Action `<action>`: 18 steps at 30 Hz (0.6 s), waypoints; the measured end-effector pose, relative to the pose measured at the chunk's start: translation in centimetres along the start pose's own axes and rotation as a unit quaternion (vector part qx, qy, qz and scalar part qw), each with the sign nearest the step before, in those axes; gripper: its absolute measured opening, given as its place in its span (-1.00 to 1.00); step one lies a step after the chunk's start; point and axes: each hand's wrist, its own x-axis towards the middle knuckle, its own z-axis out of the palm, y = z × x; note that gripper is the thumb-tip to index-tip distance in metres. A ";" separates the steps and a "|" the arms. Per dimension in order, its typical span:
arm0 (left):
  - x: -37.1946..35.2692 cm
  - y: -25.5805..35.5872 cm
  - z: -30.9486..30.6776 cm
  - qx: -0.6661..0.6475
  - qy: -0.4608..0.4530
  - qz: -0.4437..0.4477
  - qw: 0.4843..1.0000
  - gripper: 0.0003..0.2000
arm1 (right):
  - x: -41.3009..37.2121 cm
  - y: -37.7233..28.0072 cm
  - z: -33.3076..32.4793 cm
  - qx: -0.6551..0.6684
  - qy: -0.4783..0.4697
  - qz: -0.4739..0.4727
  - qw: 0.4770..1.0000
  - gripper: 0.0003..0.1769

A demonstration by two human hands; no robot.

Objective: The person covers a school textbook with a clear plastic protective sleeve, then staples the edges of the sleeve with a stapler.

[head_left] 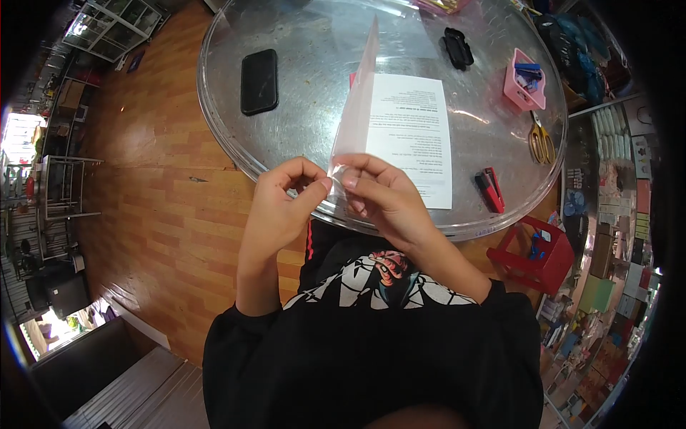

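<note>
A translucent plastic sheet [356, 100] stands nearly on edge above the round metal table, its near corner between my two hands. My left hand [284, 204] pinches that corner between thumb and forefinger. Close beside it, my right hand [386, 191] is closed on the same corner, thumb pressed against the fingers. Flat on the table to the right lies a printed white paper [411, 143], partly hidden by the sheet and my right hand. A bit of something pink shows behind the sheet's edge.
On the table [304, 136] are a black phone [259, 81], a black case-like object [457, 48], a pink basket [524, 80] with blue items, yellow-handled scissors [542, 145] and a red stapler [490, 191]. A red plastic stool [532, 254] stands by the table's right edge.
</note>
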 end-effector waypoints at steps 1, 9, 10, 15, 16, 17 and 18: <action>0.1 -0.1 0.0 -0.011 -0.007 -0.001 1.000 -0.93 | 0.0 0.0 0.0 -0.031 0.020 -0.020 0.999 -0.64; 0.4 0.2 0.8 0.012 -0.019 -0.001 1.000 -0.94 | -0.8 1.0 -0.1 -0.089 0.074 -0.113 0.987 -0.60; 0.5 0.3 1.0 0.011 -0.020 0.002 1.000 -0.94 | -0.8 1.3 -0.4 -0.092 0.077 -0.147 0.982 -0.64; 1.2 1.4 3.7 0.041 -0.048 0.022 0.998 -0.92 | -2.8 1.0 -2.0 -0.452 0.144 -0.358 0.804 -0.82; 1.4 1.3 4.4 0.052 -0.050 0.024 0.997 -0.91 | -3.5 0.6 -2.0 -0.517 0.163 -0.391 0.744 -0.86; 1.7 1.3 5.3 0.063 -0.053 0.028 0.996 -0.90 | -4.2 0.6 -2.4 -0.533 0.178 -0.386 0.732 -0.80; 2.0 1.3 6.2 0.054 -0.062 0.031 0.996 -0.90 | -4.8 0.6 -2.9 -0.541 0.186 -0.384 0.725 -0.80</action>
